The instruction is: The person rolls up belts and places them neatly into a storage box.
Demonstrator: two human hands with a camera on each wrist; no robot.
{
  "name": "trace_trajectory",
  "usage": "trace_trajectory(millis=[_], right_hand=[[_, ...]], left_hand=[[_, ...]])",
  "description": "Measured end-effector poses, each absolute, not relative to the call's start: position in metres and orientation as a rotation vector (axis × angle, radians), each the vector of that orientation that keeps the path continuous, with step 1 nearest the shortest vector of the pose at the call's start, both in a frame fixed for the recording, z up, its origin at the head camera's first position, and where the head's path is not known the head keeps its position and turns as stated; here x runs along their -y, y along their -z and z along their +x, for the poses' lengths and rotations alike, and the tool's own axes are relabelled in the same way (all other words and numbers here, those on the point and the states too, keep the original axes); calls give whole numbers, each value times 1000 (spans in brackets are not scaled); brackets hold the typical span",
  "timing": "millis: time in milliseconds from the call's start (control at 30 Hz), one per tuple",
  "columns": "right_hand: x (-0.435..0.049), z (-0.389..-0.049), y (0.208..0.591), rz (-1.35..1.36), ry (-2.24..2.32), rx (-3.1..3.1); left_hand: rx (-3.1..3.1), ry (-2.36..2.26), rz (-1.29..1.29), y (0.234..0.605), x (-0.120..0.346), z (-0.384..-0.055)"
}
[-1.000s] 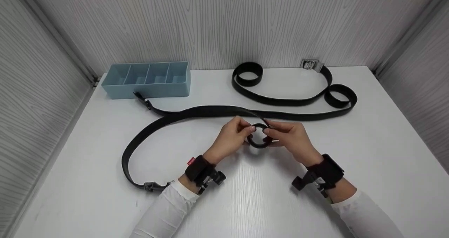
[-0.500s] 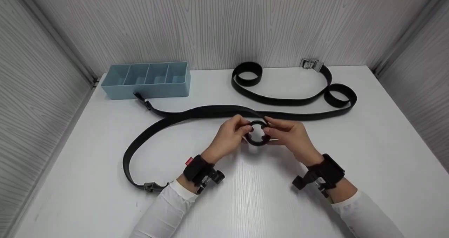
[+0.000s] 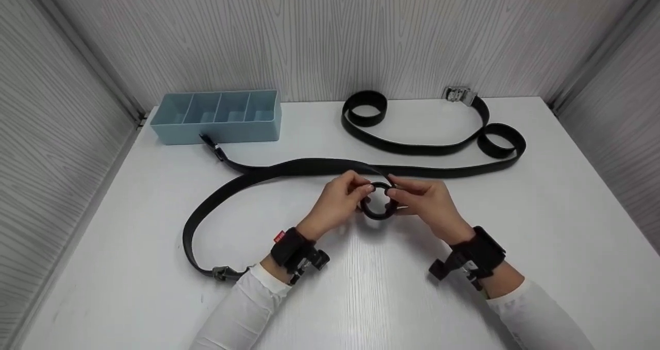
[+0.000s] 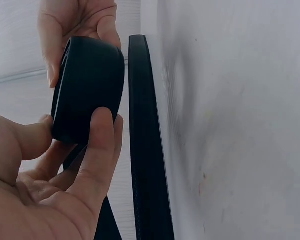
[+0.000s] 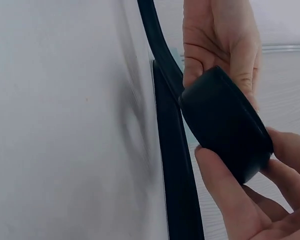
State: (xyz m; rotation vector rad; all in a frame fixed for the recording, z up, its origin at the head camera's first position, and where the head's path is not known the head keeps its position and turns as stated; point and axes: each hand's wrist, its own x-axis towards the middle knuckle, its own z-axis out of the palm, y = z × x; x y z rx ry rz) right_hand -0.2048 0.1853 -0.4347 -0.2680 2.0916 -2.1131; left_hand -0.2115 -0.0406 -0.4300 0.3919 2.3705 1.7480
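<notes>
Both hands hold a small coil of black belt (image 3: 379, 216) above the middle of the white table. My left hand (image 3: 334, 204) pinches its left side between thumb and fingers; my right hand (image 3: 432, 204) grips the right side. In the left wrist view the rolled coil (image 4: 92, 82) shows its broad outer face, with fingertips pressed on it. Seen from the right wrist, the coil (image 5: 227, 122) is tilted and a strap (image 5: 162, 55) runs off it. That strap leads left on the table, curving round to a buckle (image 3: 220, 273) beside the left sleeve.
A pale blue box (image 3: 216, 132) with several compartments stands at the back left. A belt end (image 3: 212, 147) with a small fitting lies before it. At the back right lies black belt (image 3: 412, 149) with curled loops and a silver buckle (image 3: 459, 95). Walls enclose the table's back and sides.
The coil rose slightly, then came back down, staying between both hands. The belt's left curve has shifted a little to the right. The box and the back right belt have stayed put.
</notes>
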Motion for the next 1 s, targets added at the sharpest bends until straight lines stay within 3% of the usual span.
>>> trace_trajectory(millis=[200, 700, 1000], right_hand=[[-183, -206, 436, -178, 2247, -2048], [-183, -204, 434, -252, 2052, -2098], [-182, -204, 436, -214, 2165, -2090]], left_hand=[[-2292, -1852, 326, 430, 41, -210], [-2509, -1659, 513, 426, 42, -209], [-2443, -1745, 374, 430, 41, -210]])
